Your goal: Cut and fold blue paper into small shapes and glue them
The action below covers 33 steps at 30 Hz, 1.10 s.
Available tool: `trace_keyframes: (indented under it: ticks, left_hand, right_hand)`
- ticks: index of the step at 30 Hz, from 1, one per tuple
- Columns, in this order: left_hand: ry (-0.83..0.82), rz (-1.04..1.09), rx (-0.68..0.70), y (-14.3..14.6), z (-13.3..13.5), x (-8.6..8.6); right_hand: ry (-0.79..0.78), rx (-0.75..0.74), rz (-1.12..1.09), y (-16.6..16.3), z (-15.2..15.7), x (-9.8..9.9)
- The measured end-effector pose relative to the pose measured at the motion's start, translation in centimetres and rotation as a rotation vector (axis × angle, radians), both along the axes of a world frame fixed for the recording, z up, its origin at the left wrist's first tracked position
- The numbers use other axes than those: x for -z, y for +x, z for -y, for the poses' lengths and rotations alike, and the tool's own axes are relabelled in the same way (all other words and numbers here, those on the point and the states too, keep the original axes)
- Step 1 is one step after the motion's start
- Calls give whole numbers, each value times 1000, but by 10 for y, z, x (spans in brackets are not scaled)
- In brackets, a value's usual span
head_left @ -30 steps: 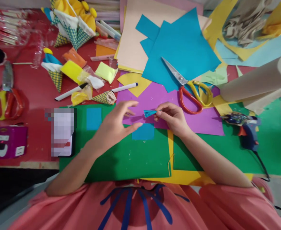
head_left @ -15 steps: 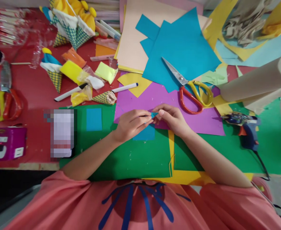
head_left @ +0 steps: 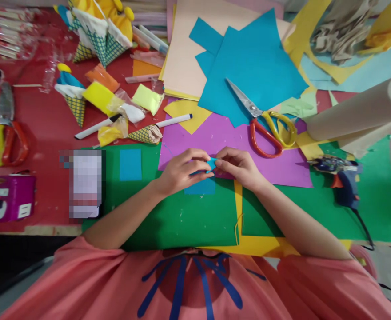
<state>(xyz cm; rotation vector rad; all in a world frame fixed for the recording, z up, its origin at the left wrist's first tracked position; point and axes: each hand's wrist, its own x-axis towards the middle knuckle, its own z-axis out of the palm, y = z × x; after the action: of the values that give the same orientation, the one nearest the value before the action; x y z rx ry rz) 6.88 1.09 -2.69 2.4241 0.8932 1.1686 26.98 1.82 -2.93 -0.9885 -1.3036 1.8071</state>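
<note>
Between my two hands is a small piece of blue craft foam or paper (head_left: pixel 211 165), pinched at both sides and mostly covered by fingers. My left hand (head_left: pixel 183 172) grips its left part, with the fingers curled over it. The thumb and forefinger of my right hand (head_left: pixel 238 166) are closed on its right end. Under the left fingers a blue square (head_left: pixel 200 186) lies on the green sheet (head_left: pixel 182 222). Another blue square (head_left: pixel 130 165) lies flat to the left. Just beyond my hands spreads a purple sheet (head_left: pixel 275 169).
Red-and-yellow scissors (head_left: pixel 254 111) rest on blue sheets (head_left: pixel 249 66) ahead. A second pair of scissors (head_left: pixel 5 120) lies far left, near a blurred-out phone (head_left: pixel 86 184). On the right are a glue gun (head_left: pixel 347 182) and a pale roll (head_left: pixel 355 111). Small cones (head_left: pixel 145 134) stand among clay packets (head_left: pixel 98 98).
The blue piece has turned a little and shows more of its face between my fingers. My left fingers have spread slightly around it, while my right hand has shifted its pinch.
</note>
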Motion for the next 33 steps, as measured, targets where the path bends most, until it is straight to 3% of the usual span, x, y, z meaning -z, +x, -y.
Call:
trace_keyframes:
  ticks: [3,7,11,18,26,33]
  left_hand:
    - [-136,83,-6,1,-1,2]
    - [-307,172,-8,5,0,3]
    - [-351,192,-23,7,0,1]
    - [-249,177,-41,6,3,2]
    - [32,37,-3,3,6,1]
    - [61,10,-41,4,4,3]
  right_hand:
    - [98,32,62,-1,3,1]
    - [407,95,269,-3,7,3]
    - [622,132,400,-4,9,3]
    - [264,51,294,-3,10,-1]
    - [167,-53,313,-2,9,-5]
    - [182,-63,320,-2,9,-5]
